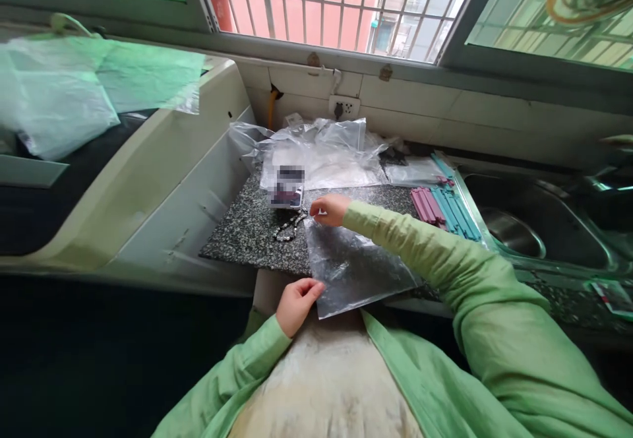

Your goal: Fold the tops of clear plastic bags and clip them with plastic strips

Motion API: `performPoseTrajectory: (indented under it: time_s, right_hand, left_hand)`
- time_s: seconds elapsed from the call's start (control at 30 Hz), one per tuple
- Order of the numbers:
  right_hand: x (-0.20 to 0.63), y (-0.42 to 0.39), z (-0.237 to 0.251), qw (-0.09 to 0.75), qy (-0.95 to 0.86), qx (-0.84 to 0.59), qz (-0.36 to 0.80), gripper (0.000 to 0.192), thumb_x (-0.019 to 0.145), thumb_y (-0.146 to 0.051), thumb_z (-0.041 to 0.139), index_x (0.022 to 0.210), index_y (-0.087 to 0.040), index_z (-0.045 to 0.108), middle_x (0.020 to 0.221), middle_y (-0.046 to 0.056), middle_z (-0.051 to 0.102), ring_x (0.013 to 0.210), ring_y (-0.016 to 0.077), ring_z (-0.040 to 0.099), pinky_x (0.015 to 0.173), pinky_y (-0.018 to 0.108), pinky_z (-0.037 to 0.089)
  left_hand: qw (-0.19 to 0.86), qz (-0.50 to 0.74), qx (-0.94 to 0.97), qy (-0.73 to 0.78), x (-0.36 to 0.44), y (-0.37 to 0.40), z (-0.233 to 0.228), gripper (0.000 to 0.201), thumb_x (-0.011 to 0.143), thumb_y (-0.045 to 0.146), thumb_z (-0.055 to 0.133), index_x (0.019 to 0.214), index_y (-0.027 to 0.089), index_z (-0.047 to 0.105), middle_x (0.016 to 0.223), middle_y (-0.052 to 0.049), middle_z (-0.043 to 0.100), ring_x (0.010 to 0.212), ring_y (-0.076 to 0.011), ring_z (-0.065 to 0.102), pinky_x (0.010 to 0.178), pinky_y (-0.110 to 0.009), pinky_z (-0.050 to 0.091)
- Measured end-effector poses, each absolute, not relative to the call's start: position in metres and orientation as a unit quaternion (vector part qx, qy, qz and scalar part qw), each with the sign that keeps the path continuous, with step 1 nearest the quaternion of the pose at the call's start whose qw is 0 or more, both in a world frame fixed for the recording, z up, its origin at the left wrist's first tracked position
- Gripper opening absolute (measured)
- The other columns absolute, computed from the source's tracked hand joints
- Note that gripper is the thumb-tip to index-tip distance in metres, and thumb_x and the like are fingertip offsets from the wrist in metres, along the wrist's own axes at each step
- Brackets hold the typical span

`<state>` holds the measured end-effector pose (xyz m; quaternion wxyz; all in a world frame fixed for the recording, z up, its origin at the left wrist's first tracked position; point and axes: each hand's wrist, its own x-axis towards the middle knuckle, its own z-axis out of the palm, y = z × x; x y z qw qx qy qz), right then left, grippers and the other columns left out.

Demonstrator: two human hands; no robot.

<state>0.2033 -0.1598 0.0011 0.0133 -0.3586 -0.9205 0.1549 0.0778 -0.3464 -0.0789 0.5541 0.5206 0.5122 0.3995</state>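
Holding a clear, thin plastic zip bag (353, 266) flat at the near edge of the speckled grey granite countertop (242, 230), the person has one hand at each end of it. The left hand (297, 304) pinches the bag's near corner, which hangs past the counter's front edge; the right hand (329, 209) pinches the far corner, fingers closed narrowly on the film. The bag's long axis runs from near edge to far, tilted slightly leftward at the far end; whether the mouth is at the far end cannot be told. Judgement: the film is very light, limp and slippery, with no stiffness of its own, so it will sag and fold unless kept taut between two corners; best taken at the corners or along the sealed rim, not mid-panel. Just left of the right hand, on the counter, lies a short string of dark and pale beads (291, 225), apart from the bag. Beyond it sits a small dark packet (285, 190), then a heap of crumpled clear bags (321, 144) at the far edge. Pink and teal plastic sealing clips (445, 206) lie along the right edge, beside the steel sink (544, 227).
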Motion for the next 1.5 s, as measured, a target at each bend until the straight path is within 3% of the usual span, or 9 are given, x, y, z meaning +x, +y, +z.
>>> performPoseTrajectory:
  time_s: [0.17,0.33,0.57,0.77,1.0,1.3,1.5]
  right_hand:
    - [0.196,-0.171,0.002,0.052,-0.969,-0.186,0.156,0.022,0.071,-0.008,0.05,0.083,-0.017,0.067,0.087,0.004,0.063,0.077,0.0123,0.051,0.072,0.025,0.038]
    - [0.195,-0.189,0.013,0.017,-0.989,-0.055,0.137,0.026,0.065,-0.006,0.05,0.076,-0.021,0.067,0.096,0.003,0.062,0.092,0.0167,0.046,0.078,0.029,0.034]
    - [0.203,-0.172,0.018,-0.041,-0.982,-0.171,0.074,0.015,0.061,-0.008,0.054,0.064,-0.017,0.064,0.088,0.005,0.064,0.093,0.0202,0.045,0.075,0.032,0.031]
    - [0.215,-0.147,0.016,-0.113,-0.909,-0.266,0.302,0.011,0.068,-0.012,0.053,0.072,-0.009,0.064,0.062,0.0,0.061,0.056,0.0065,0.046,0.057,0.02,0.036]
    - [0.237,-0.131,0.008,-0.09,-0.845,-0.32,0.419,0.02,0.07,-0.028,0.058,0.066,-0.008,0.061,0.051,-0.002,0.056,0.048,0.0049,0.046,0.051,0.018,0.036]
    - [0.246,-0.125,-0.001,0.01,-0.844,-0.334,0.42,0.022,0.068,-0.032,0.054,0.062,-0.011,0.055,0.051,-0.004,0.052,0.049,0.0056,0.044,0.049,0.019,0.034]
    - [0.247,-0.124,0.004,0.031,-0.866,-0.341,0.364,0.019,0.067,-0.029,0.053,0.059,-0.012,0.053,0.049,-0.004,0.049,0.049,0.0056,0.041,0.052,0.02,0.033]
  left_hand:
    - [0.599,0.398,0.497,0.486,0.087,-0.346,-0.062,0.034,0.066,0.046,0.059,0.064,0.012,0.062,0.06,-0.003,0.06,0.058,-0.0118,0.05,0.057,-0.024,0.04]
    - [0.59,0.376,0.53,0.479,0.087,-0.345,-0.056,0.033,0.067,0.044,0.057,0.062,0.011,0.059,0.055,-0.001,0.053,0.055,-0.01,0.043,0.053,-0.022,0.035]
    - [0.574,0.338,0.57,0.48,0.088,-0.351,-0.056,0.033,0.07,0.043,0.051,0.057,0.013,0.051,0.053,0.002,0.044,0.053,-0.0089,0.037,0.052,-0.022,0.03]
    - [0.564,0.329,0.578,0.49,0.086,-0.354,-0.055,0.034,0.072,0.045,0.047,0.057,0.014,0.046,0.052,0.003,0.036,0.052,-0.0081,0.032,0.05,-0.022,0.026]
    - [0.564,0.331,0.581,0.485,0.086,-0.354,-0.057,0.034,0.073,0.045,0.047,0.057,0.014,0.046,0.052,0.003,0.036,0.051,-0.0078,0.031,0.049,-0.021,0.026]
    - [0.578,0.344,0.55,0.494,0.082,-0.354,-0.057,0.047,0.07,0.057,0.046,0.048,0.015,0.043,0.047,0.003,0.037,0.049,-0.0078,0.032,0.049,-0.022,0.028]
    - [0.579,0.347,0.544,0.497,0.084,-0.358,-0.063,0.052,0.071,0.06,0.043,0.044,0.016,0.043,0.045,0.002,0.039,0.047,-0.0085,0.035,0.05,-0.023,0.03]
